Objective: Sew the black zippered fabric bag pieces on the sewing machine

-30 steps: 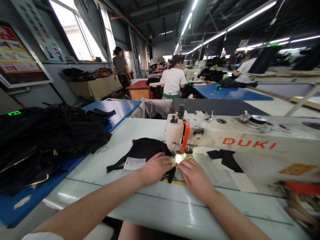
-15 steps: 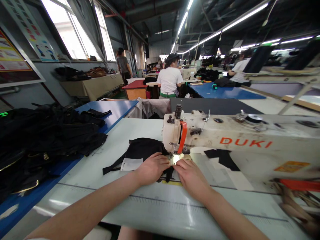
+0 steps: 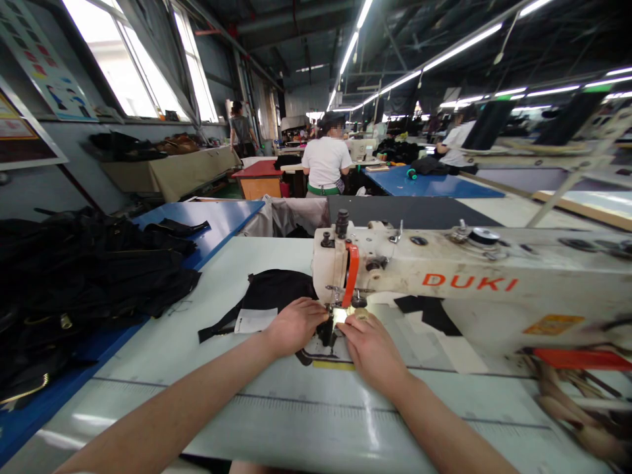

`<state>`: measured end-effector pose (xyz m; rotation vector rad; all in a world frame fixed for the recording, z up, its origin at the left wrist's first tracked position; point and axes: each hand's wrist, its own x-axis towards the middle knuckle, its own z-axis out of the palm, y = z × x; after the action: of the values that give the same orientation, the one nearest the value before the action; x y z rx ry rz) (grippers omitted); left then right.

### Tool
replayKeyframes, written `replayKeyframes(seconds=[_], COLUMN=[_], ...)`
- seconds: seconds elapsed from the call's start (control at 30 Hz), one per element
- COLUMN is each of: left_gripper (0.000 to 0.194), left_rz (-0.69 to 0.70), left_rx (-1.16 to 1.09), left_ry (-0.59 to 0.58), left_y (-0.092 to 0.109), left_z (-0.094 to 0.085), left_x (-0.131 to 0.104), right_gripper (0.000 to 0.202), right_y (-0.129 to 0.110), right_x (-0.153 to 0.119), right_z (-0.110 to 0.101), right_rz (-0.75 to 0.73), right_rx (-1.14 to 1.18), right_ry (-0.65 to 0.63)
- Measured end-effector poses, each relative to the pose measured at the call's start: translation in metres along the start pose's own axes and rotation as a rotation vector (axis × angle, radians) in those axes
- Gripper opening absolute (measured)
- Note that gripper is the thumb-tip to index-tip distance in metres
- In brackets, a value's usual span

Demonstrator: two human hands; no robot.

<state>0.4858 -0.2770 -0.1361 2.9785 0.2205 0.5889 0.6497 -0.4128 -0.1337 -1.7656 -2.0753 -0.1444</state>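
A black fabric piece [image 3: 281, 288] with a white rectangular patch [image 3: 257, 320] and a narrow strap lies at the left of the sewing machine [image 3: 330, 263], partly under its head. My left hand [image 3: 296, 327] has its fingers together and bent on the fabric's near edge, just left of the lit needle area. Close by on the right, my right hand [image 3: 368, 342] is closed at the same spot, its fingertips beside the presser foot. A short black end of fabric [image 3: 326, 331] shows between the hands. The fingertips and the stitching point are partly hidden.
Black garments with zips [image 3: 89, 276] are heaped on a blue table [image 3: 217, 217] to the left. Black and white scraps [image 3: 432, 313] lie under the machine arm. Co-workers sit and stand farther back, one in a white shirt [image 3: 326, 161].
The view has turned slightly right, so everything appears farther left. Both hands keep close to the needle, and the black end between them looks shorter and nearer the needle.
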Motion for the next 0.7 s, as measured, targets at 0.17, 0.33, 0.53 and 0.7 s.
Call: replayKeyframes(seconds=[0.17, 0.33, 0.53, 0.7], left_gripper=[0.024, 0.024, 0.027, 0.031], left_rz=[0.0, -0.018, 0.004, -0.031], left_rx=[0.009, -0.003, -0.081, -0.13], left_ry=[0.001, 0.012, -0.016, 0.157], left_y=[-0.001, 0.0, 0.041, 0.088], left_z=[0.001, -0.002, -0.021, -0.061], left_x=[0.001, -0.001, -0.046, -0.103], right_gripper=[0.026, 0.029, 0.031, 0.03], right_y=[0.001, 0.006, -0.005, -0.04], right_x=[-0.003, -0.005, -0.008, -0.027], right_z=[0.002, 0.004, -0.001, 0.002], right_rz=[-0.013, -0.012, -0.119, -0.328], right_rx=[0.017, 0.049, 0.149, 0.182], right_ry=[0.03, 0.034, 0.072, -0.005])
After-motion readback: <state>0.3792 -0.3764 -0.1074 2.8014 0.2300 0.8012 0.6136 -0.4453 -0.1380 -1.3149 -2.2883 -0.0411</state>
